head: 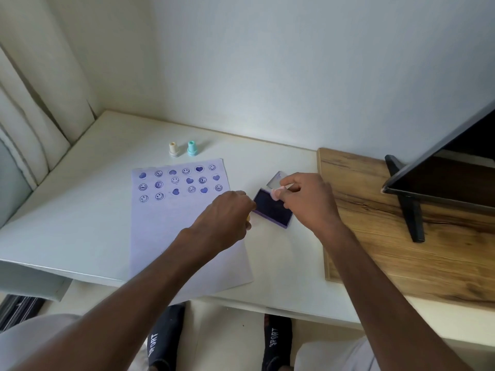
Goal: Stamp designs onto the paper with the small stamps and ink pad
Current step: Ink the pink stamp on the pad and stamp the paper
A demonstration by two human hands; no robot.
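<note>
Right hand (pixel 308 199) pinches pink stamp (pixel 276 194) over dark purple ink pad (pixel 273 211).

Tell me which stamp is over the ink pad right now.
The pink stamp, pinched in the right hand at the ink pad's far edge. The cream stamp and teal stamp stand untouched beyond the paper.

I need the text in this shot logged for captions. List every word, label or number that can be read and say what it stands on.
"SPORT" on the left dark sock, white letters running up the foot.
"SPORT" on the right dark sock, white letters, likewise.
Stamped circles on the paper: a few of the round prints may hold tiny letters, too small to read.
Ink pad, stamps and screen: no readable text.
</note>
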